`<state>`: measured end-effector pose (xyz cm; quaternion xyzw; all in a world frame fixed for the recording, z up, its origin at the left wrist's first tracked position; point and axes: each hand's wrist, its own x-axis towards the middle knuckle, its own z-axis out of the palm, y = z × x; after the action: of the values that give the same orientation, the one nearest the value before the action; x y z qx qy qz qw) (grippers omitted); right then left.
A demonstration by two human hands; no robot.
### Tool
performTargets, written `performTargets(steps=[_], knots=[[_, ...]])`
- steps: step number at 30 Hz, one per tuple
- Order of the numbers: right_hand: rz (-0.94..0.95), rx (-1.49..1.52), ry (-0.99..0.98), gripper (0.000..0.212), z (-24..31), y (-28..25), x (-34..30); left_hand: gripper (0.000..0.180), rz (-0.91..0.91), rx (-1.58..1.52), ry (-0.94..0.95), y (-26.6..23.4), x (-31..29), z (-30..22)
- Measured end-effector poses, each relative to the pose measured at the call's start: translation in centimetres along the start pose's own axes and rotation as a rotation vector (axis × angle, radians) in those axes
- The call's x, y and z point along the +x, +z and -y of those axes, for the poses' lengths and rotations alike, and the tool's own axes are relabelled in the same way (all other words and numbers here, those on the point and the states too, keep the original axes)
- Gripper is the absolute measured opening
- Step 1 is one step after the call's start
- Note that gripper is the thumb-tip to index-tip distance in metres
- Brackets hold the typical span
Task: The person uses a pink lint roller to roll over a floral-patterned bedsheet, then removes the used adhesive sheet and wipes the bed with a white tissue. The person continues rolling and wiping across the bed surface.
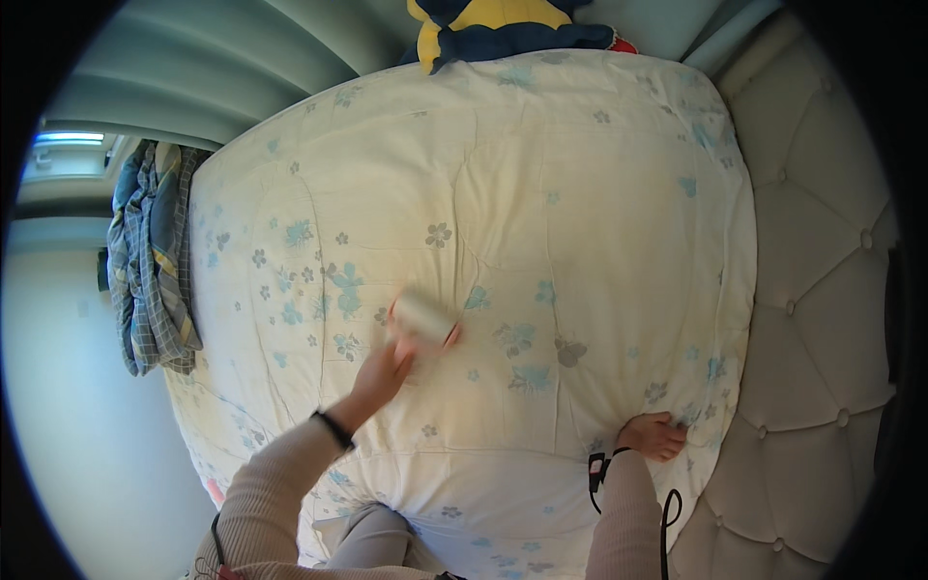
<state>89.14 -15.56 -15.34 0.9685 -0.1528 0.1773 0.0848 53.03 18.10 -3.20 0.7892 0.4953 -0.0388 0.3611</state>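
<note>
A white lint roller [423,320] with reddish ends lies against the cream bed sheet [619,222], which is printed with blue and grey flowers. My left hand [389,367] is closed round its handle, left of the middle of the bed. Motion blurs the roller and these fingers, and most of the handle is hidden. Close to the bed's right edge, my right hand [654,437] rests palm down on the sheet with its fingers apart and nothing in it.
A tufted beige headboard [807,319] borders the bed on the right. A checked blue-grey quilt [155,261] hangs at the left edge. Beyond the far edge are a blue-and-yellow plush [517,29] and a pale green curtain [232,58]. A black cable [666,522] runs by my right forearm.
</note>
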Motion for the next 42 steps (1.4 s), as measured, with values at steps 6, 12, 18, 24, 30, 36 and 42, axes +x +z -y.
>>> performTargets(steps=[6,12,18,24,30,36,42], knots=[[-0.054,-0.020,-0.059,0.043,-0.1,-0.3,-0.1,0.028,0.204,0.225,-0.047,-3.4,-8.3,2.6],[-0.075,-0.059,-0.036,0.041,0.0,0.0,0.0,0.038,0.037,0.129,0.163,3.5,9.2,-10.5],[-0.093,-0.079,-0.054,0.039,0.3,-0.6,0.1,0.029,-0.092,0.066,0.405,3.9,-1.7,-7.1],[-0.046,0.014,-0.044,0.037,0.5,-1.4,-0.1,0.032,0.067,0.062,-0.006,3.2,-3.8,-6.2],[-0.065,0.021,-0.010,0.039,0.5,-0.8,0.1,0.041,-0.156,0.023,0.066,6.0,10.7,-15.0],[-0.053,0.018,-0.012,0.037,0.6,-0.7,0.0,0.039,0.061,0.071,-0.069,3.9,-4.3,-9.5],[-0.017,0.018,-0.012,0.039,0.4,-0.6,0.0,0.052,-0.225,0.015,0.113,5.7,12.0,-13.9]])
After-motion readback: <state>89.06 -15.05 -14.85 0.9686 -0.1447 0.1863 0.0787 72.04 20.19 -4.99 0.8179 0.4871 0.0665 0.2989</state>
